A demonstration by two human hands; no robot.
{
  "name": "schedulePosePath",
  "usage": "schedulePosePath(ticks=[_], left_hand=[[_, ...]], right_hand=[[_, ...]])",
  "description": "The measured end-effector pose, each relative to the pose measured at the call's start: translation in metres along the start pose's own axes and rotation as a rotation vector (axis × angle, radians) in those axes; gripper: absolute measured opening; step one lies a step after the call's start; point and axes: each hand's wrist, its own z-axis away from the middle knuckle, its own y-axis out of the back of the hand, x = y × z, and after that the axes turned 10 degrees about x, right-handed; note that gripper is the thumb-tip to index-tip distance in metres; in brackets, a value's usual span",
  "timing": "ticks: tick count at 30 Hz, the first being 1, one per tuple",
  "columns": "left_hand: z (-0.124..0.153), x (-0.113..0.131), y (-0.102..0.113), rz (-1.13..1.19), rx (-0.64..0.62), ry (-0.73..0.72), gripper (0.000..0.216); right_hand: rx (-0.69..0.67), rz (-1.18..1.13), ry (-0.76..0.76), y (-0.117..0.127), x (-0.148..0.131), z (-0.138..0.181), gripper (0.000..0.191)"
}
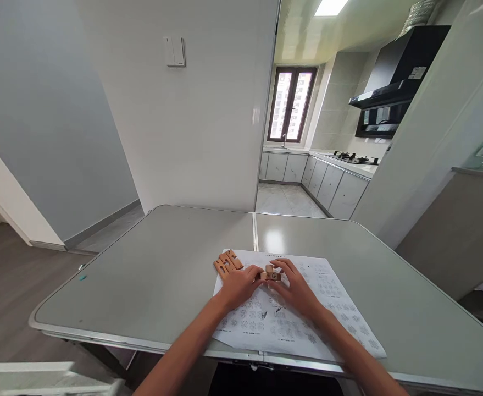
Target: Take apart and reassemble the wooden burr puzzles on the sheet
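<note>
A small cluster of interlocked wooden puzzle pieces (271,274) sits on a printed instruction sheet (327,308) on the table. My left hand (241,285) grips the cluster from the left with curled fingers. My right hand (294,286) closes on it from the right and above. Three loose notched wooden bars (227,262) lie side by side just left of my left hand, at the sheet's far left corner.
The grey folding table (150,275) has a centre seam and metal rim. A small teal speck (83,277) lies near its left edge. Beyond are a white wall with a switch (174,51) and a kitchen doorway (307,165). A white rail (22,374) sits bottom left.
</note>
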Motion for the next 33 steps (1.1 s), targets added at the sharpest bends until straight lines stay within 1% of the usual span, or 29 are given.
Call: schedulePosePath(ticks=[3, 5, 12, 14, 17, 18, 24, 28, 33], left_hand=[[0.000, 0.000, -0.001, 0.001, 0.032, 0.003, 0.024], [0.000, 0.000, -0.001, 0.009, 0.056, 0.000, 0.024], [0.000, 0.001, 0.003, 0.072, 0.128, -0.029, 0.025], [0.001, 0.002, 0.005, 0.117, 0.135, -0.057, 0.037], [0.002, 0.003, 0.008, 0.204, 0.128, -0.100, 0.062], [0.002, 0.003, 0.009, 0.224, 0.118, -0.104, 0.066], [0.002, 0.001, 0.008, 0.280, 0.042, -0.073, 0.071], [0.002, 0.001, 0.007, 0.303, 0.049, -0.086, 0.070], [0.001, 0.003, 0.008, 0.263, 0.068, -0.091, 0.072]], right_hand=[[0.067, 0.009, 0.060, 0.003, 0.003, -0.003, 0.024], [0.078, 0.014, 0.077, 0.004, 0.004, -0.004, 0.021], [-0.069, 0.012, -0.044, 0.002, -0.001, 0.000, 0.026], [-0.073, 0.008, -0.065, 0.001, -0.001, 0.001, 0.026], [-0.070, 0.004, -0.094, 0.000, -0.001, 0.001, 0.027], [-0.070, 0.002, -0.102, 0.000, -0.001, 0.000, 0.027], [-0.107, -0.041, -0.114, 0.005, -0.006, -0.002, 0.028], [-0.114, -0.069, -0.134, 0.005, -0.006, -0.003, 0.030], [-0.107, -0.084, -0.170, 0.003, -0.003, -0.003, 0.034]])
